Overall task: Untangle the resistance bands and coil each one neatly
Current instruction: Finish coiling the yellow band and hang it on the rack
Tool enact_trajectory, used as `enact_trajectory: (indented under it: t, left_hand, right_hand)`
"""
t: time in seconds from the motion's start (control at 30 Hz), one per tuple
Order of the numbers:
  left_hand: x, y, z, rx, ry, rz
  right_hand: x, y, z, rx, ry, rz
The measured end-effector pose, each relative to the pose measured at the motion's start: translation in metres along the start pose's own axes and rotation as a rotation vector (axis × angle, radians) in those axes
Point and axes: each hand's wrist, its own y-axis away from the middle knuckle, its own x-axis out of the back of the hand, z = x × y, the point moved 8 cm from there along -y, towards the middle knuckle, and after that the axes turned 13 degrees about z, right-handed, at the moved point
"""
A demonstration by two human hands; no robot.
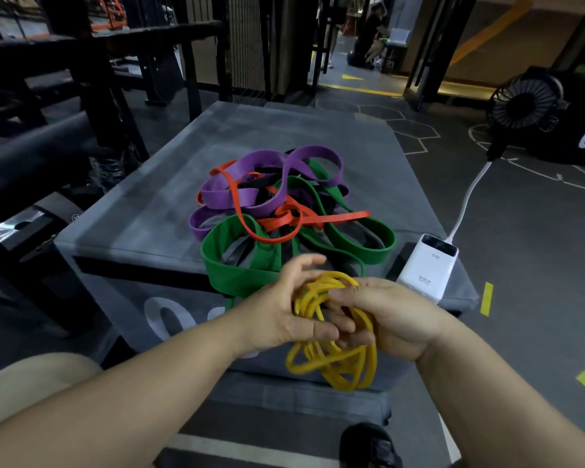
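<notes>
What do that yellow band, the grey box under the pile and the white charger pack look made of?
Yellow band: probably rubber or latex with a matte finish, since it droops in soft, bendy loops. Grey box: likely padding under a vinyl-type cover, going by the faint sheen and soft, rounded edges. White charger pack: hard plastic, judging by its smooth, slightly glossy shell and rigid shape.

The black band (250, 184) lies mostly buried under the purple (230, 197), red (338, 217) and green (237, 271) ones. The left hand (284, 312) and right hand (395, 315) cover part of the yellow band (335, 366). The left forearm hides most of the box's logo (152, 314). The power bank's (426, 261) print is too small to read. The bottom edge cuts the shoe (368, 444).
</notes>
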Motion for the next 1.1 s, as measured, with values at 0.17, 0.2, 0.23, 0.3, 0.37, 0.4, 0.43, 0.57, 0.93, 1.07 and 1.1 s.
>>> enact_trajectory:
  t: [0.17,0.2,0.23,0.3,0.37,0.4,0.43,0.57,0.93,1.07,1.1]
  left_hand:
    - [0.000,-0.003,0.001,0.026,0.056,0.050]
    - [0.007,-0.005,0.003,0.016,0.025,0.101]
    - [0.013,-0.007,0.004,0.012,0.006,0.148]
    - [0.022,-0.009,0.006,0.012,0.043,0.199]
    - [0.022,-0.008,0.006,0.055,0.162,0.192]
    - [0.018,-0.007,0.005,0.089,0.240,0.166]
    - [0.014,-0.005,0.004,0.129,0.313,0.131]
    - [-0.003,0.002,-0.006,0.202,0.336,0.002]
    - [0.015,-0.007,-0.020,0.163,-0.001,0.362]
    - [0.019,-0.007,-0.024,0.324,0.519,0.442]
    - [0.017,-0.006,-0.022,0.336,0.567,0.441]
  right_hand:
    - [-0.004,0.006,-0.002,-0.029,-0.048,-0.178]
    - [-0.002,0.006,-0.002,-0.031,-0.013,-0.163]
    - [0.002,0.005,-0.002,-0.033,0.028,-0.119]
    - [0.017,0.001,-0.002,-0.029,0.131,0.055]
    - [0.034,-0.003,-0.005,0.009,0.190,0.229]
    - [0.040,-0.004,-0.007,0.034,0.191,0.285]
    - [0.043,-0.004,-0.009,0.052,0.172,0.318]
    - [0.044,-0.003,-0.016,0.088,-0.056,0.361]
    - [0.051,-0.003,-0.020,0.122,-0.417,0.486]
    - [0.056,-0.002,-0.019,0.100,-0.347,0.531]
    - [0.056,-0.002,-0.019,0.100,-0.362,0.535]
